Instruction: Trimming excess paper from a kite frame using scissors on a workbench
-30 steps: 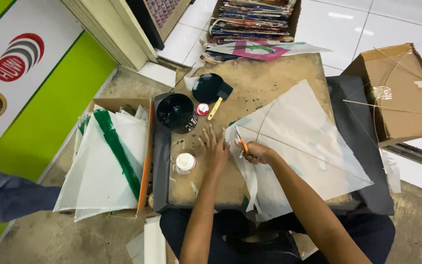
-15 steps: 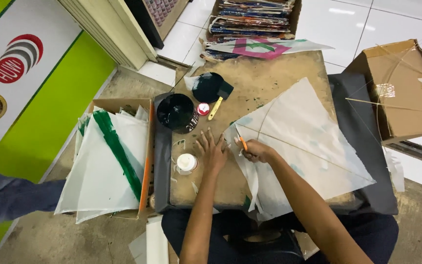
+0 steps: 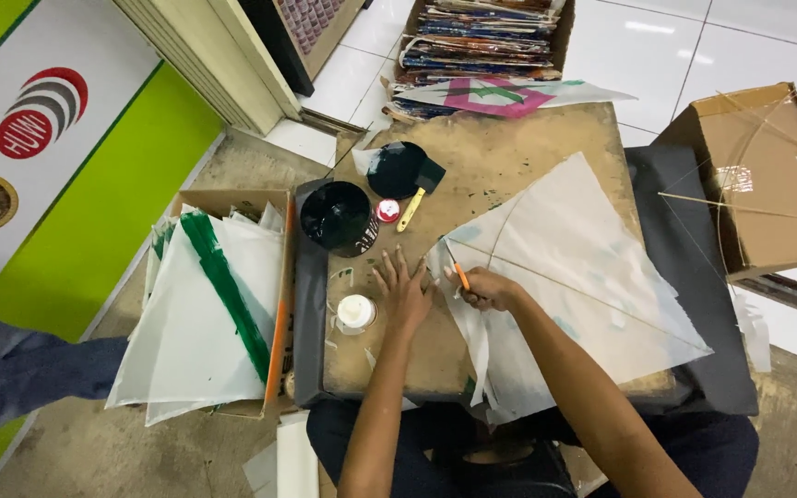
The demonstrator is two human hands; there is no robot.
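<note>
Pressing flat, your left hand (image 3: pixel 403 293) spreads its fingers on the board; your right hand (image 3: pixel 486 288) pinches an orange cutter (image 3: pixel 461 276) at the near corner of the white kite sheet (image 3: pixel 583 267). Risk: thin sheet may tear if the blade snags. Beyond your left hand, a black tub (image 3: pixel 337 217) looks dark inside; the cardboard box (image 3: pixel 280 304) further left holds stacked kites.

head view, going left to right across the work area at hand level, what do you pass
box of white sheets with a green stripe → small white jar → left hand → right hand with an orange tool → white kite sheet → open cardboard box
</note>
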